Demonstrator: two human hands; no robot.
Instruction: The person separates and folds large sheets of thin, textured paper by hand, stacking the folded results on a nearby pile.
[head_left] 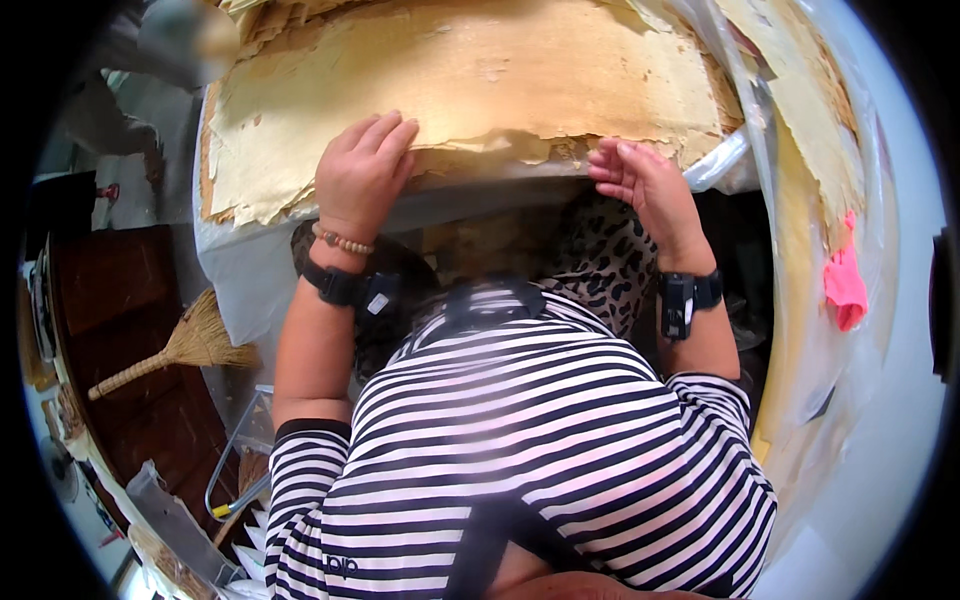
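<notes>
A stack of pale yellow, thin sheets that look like wood veneer (480, 70) lies in front of me, its near edge torn and ragged. My left hand (365, 170) is over the near left part of the top sheet, fingers stretched out and side by side, with nothing seen in them. At the near right edge, my right hand (648, 185) is held palm inward with loosely bent fingers, and no object shows in it. Whether either hand's fingertips touch the sheet I cannot tell.
Clear plastic film (240, 270) hangs below the stack's left corner. More veneer sheets (800, 110) stand along the right, with a bright pink glove-like item (846, 285) on them. A straw broom (195, 335) lies at left by brown wooden panels (120, 290). Another person (110, 120) is at the far left.
</notes>
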